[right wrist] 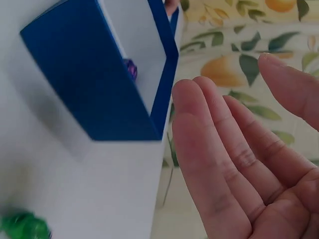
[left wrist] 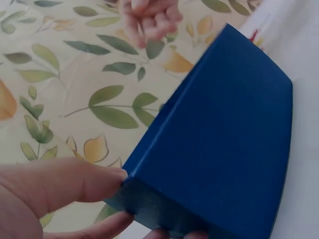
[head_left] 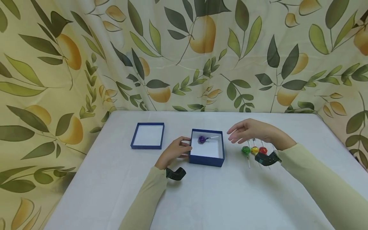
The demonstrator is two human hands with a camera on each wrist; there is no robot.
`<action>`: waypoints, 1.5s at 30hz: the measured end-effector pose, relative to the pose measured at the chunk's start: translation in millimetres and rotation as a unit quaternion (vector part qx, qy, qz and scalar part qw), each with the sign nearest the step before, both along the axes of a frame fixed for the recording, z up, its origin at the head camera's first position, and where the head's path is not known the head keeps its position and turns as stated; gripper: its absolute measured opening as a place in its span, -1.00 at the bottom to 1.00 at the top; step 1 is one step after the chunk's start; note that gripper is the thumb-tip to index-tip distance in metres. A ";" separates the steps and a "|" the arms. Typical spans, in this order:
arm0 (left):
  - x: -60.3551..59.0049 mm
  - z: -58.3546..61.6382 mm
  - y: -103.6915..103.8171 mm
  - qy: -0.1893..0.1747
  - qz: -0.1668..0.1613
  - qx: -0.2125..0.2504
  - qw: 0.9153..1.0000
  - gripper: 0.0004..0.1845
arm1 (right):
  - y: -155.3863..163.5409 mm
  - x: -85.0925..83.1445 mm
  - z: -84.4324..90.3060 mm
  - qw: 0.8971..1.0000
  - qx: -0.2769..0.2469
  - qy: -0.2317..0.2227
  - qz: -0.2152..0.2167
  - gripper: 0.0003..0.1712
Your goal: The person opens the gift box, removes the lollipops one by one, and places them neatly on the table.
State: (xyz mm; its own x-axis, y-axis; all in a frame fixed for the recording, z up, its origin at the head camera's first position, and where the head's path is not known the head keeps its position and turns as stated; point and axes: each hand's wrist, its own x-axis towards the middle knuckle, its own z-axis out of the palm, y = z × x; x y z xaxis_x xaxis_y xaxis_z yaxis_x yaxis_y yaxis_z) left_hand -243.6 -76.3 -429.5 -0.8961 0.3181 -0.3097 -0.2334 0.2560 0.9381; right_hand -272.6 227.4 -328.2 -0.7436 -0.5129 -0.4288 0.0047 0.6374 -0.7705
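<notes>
White bench [head_left: 201,198] before leaf-and-fruit patterned curtain [head_left: 184,54]. Left hand [head_left: 174,152], grip grasping left wall of open blue box [head_left: 207,157], thumb and fingers curled at its corner. Purple lollipop [head_left: 202,139] lying inside box. Right hand [head_left: 253,131] released, fingers straight, hovering just right of box above green lollipop [head_left: 245,150], yellow lollipop [head_left: 254,150] and red lollipop [head_left: 263,150]. Blue lid [head_left: 148,135] well left, apart.

Open blue box [head_left: 207,158], purple lollipop [head_left: 202,139] inside
</notes>
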 end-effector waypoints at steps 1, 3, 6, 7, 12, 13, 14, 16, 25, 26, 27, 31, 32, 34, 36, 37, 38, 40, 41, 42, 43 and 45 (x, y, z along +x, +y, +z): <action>-0.6 -0.8 -0.4 -0.004 0.002 0.008 1.000 -0.50 | -7.1 -2.8 -0.1 1.000 -0.001 -0.001 0.007 -0.48; -1.5 -2.1 -1.3 -0.010 0.009 0.031 0.999 -0.48 | -21.5 -8.2 -1.1 1.000 0.003 0.004 0.021 -0.48; -2.1 -2.7 -2.2 -0.011 0.020 0.058 0.998 -0.44 | -41.3 -16.2 -5.2 0.999 0.022 0.013 0.034 -0.48; -2.2 -2.6 -2.5 -0.009 0.023 0.064 0.998 -0.43 | -47.4 -18.3 -6.7 0.999 0.027 0.015 0.036 -0.50; -2.4 -1.8 -2.8 0.001 0.028 0.075 0.997 -0.42 | -70.8 -27.0 -16.9 0.999 0.032 0.008 0.040 -0.55; -2.4 -1.4 -2.7 -0.001 0.030 0.079 0.996 -0.42 | -74.1 -27.8 -19.1 0.999 0.028 0.001 0.036 -0.56; -2.3 -1.2 -2.6 -0.002 0.030 0.081 0.996 -0.42 | -76.8 -28.4 -21.6 0.999 0.025 -0.006 0.032 -0.56; -2.3 -0.5 -2.0 -0.004 0.032 0.083 0.996 -0.42 | -80.4 -28.5 -26.1 0.999 0.018 -0.018 0.023 -0.57; -3.1 1.6 -1.0 -0.017 0.039 0.083 0.996 -0.42 | -87.9 -26.1 -43.9 0.998 0.048 0.012 -0.028 -0.54; -3.2 1.5 -1.1 -0.020 0.039 0.083 0.996 -0.42 | -88.5 -26.1 -45.3 0.998 0.054 0.019 -0.027 -0.55; -3.2 1.5 -1.2 -0.022 0.039 0.083 0.995 -0.42 | -89.5 -26.0 -46.5 0.998 0.059 0.025 -0.027 -0.55; -3.3 1.4 -1.6 -0.026 0.040 0.086 0.995 -0.42 | -94.7 -26.5 -51.0 0.995 0.083 0.055 -0.024 -0.63; -3.4 1.5 -1.5 -0.027 0.041 0.086 0.995 -0.42 | -96.1 -26.4 -51.9 0.994 0.092 0.064 -0.018 -0.66; -3.4 1.5 -1.5 -0.028 0.041 0.086 0.995 -0.42 | -99.0 -26.3 -53.2 0.991 0.111 0.071 -0.011 -0.73; -3.7 1.5 -1.2 -0.031 0.041 0.087 0.995 -0.41 | -101.7 -26.3 -53.5 0.989 0.128 0.075 0.000 -0.77; -3.9 0.9 -1.1 -0.030 0.041 0.086 0.995 -0.42 | -102.8 -26.5 -54.0 0.988 0.135 0.073 0.003 -0.78; -4.1 0.5 -1.0 -0.030 0.041 0.087 0.995 -0.42 | -103.6 -26.5 -54.0 0.988 0.137 0.072 0.008 -0.77; -4.4 -0.1 -0.7 -0.031 0.041 0.088 0.995 -0.42 | -104.7 -27.3 -54.5 0.988 0.141 0.067 0.011 -0.77; -4.6 -0.3 -0.9 -0.031 0.040 0.089 0.995 -0.43 | -105.1 -27.7 -54.8 0.988 0.138 0.064 0.013 -0.77; -4.7 -0.4 -1.1 -0.031 0.040 0.090 0.995 -0.43 | -105.5 -28.0 -54.8 0.989 0.133 0.059 0.015 -0.76; -4.8 -0.6 -1.4 -0.030 0.040 0.091 0.995 -0.43 | -105.7 -28.3 -54.9 0.990 0.128 0.054 0.018 -0.74; -4.9 -0.5 -2.0 -0.031 0.040 0.094 0.994 -0.42 | -105.8 -29.7 -56.3 0.992 0.115 0.038 0.026 -0.69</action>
State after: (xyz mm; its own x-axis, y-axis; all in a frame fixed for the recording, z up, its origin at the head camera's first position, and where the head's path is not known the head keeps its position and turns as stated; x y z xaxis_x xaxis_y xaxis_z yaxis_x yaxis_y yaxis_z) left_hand -248.5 -78.3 -430.0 -0.9017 0.3041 -0.3072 -0.3052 0.0554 0.9507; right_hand -302.3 121.6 -384.5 -0.7532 -0.4467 -0.4828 -0.0847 0.7938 -0.6023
